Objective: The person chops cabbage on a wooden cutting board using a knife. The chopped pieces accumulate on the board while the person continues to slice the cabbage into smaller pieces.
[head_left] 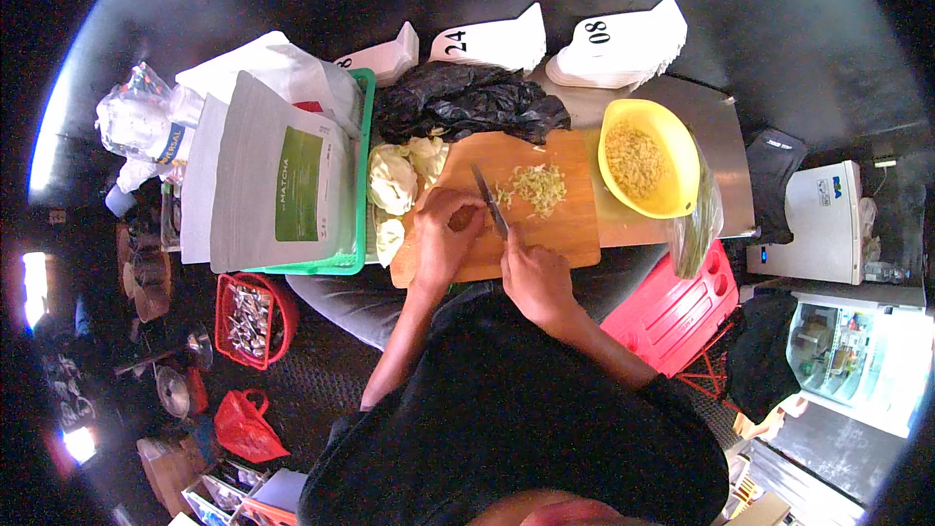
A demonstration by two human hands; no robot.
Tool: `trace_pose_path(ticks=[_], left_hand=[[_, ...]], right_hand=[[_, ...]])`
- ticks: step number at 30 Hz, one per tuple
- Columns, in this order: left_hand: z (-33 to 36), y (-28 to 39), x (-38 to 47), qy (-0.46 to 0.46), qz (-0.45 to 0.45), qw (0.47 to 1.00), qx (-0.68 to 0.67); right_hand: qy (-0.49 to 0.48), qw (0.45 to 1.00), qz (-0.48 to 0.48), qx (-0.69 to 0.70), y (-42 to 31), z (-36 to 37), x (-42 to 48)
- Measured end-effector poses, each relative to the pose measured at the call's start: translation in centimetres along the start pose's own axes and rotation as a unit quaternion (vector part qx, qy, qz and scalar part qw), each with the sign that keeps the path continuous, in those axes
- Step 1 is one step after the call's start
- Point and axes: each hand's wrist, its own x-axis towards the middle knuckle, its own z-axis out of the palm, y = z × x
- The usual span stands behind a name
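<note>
My right hand (539, 277) grips a knife (488, 191), its forefinger along the blade's spine. The blade points away from me, above a wooden cutting board (504, 259). My left hand (442, 234) is at the board's left side with curled fingers, close to the blade; whether it pinches anything is hidden. A small heap of pale green chopped vegetable (539, 188) lies right of the knife. Pale cabbage-like pieces (393, 179) sit by the board's left edge. Farther right, a yellow plastic bowl (608, 135) holds finely chopped pale yellow pieces (637, 161).
A green plastic basket (361, 234) with packaging bags (252, 183) borders the left. Behind the board lies a crumpled black plastic bag (467, 98), near stacked white number cards (489, 40). A clear bag of green leaves (697, 234) overhangs the steel table's (719, 139) front edge.
</note>
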Motion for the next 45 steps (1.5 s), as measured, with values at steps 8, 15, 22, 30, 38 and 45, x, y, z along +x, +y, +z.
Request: trace_pose_path(ticks=[8, 15, 22, 30, 38, 45], left_hand=[[0.1, -0.2, 0.0, -0.003, 0.018, 1.0, 0.002], [0.2, -0.1, 0.0, -0.032, -0.022, 0.998, -0.054], [-1.7, 1.2, -0.1, 0.038, 0.031, 0.996, -0.079], [-4.7, 2.6, 0.0, 0.132, 0.018, 0.99, -0.038], [-3.6, 2.3, -0.1, 0.034, 0.012, 0.999, -0.016], [0.0, 1.4, 1.0, -0.005, 0.049, 0.972, 0.229]], right_hand=[[-0.015, 1.0, -0.013, -0.024, -1.1, -0.2, 1.7], [0.106, 0.989, -0.056, 0.084, 2.2, 2.1, 1.6], [0.097, 0.99, -0.057, 0.084, 0.8, 0.2, 0.0], [0.131, 0.977, -0.137, 0.098, 0.8, 2.3, -1.3], [0.119, 0.993, 0.012, 0.002, 5.4, -0.6, -1.6], [0.133, 0.985, -0.061, 0.088, 6.0, -2.2, -1.0]])
